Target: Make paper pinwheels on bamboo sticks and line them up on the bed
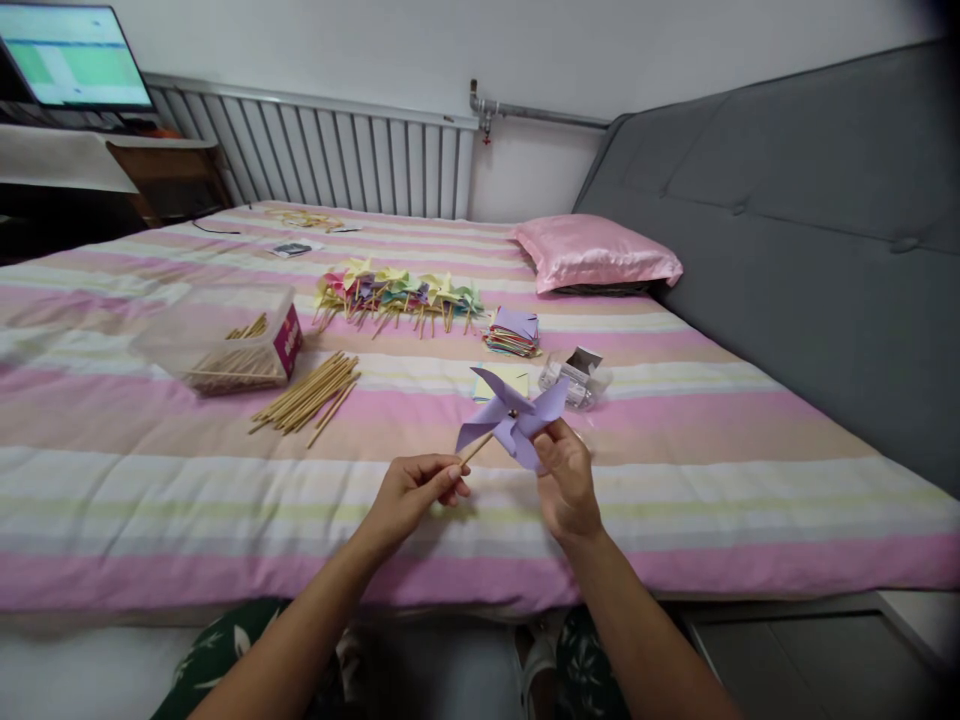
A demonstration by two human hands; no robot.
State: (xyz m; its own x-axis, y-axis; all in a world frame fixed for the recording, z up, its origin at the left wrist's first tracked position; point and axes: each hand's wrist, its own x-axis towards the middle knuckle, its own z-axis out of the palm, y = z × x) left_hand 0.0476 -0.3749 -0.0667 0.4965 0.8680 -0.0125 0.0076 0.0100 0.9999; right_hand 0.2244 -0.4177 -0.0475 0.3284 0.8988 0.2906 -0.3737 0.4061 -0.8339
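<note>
A purple paper pinwheel (517, 430) on a thin wooden stick is held over the near part of the bed. My left hand (420, 488) pinches the lower end of its stick between thumb and fingers. One of the purple blades is gripped at the right by my right hand (566, 475), thumb in front. Behind the pinwheel lie a few yellow and blue paper squares (517, 378), partly covered by its blades. Just beyond my right hand is a clear plastic container (581, 385) with small items I cannot make out.
Loose wooden sticks (311, 392) lie beside a clear plastic box (225, 345) with more sticks. Further back are a heap of finished coloured pinwheels (397, 295) and a stack of coloured paper (513, 332). A pink pillow (596, 250) rests by the grey headboard (795, 200).
</note>
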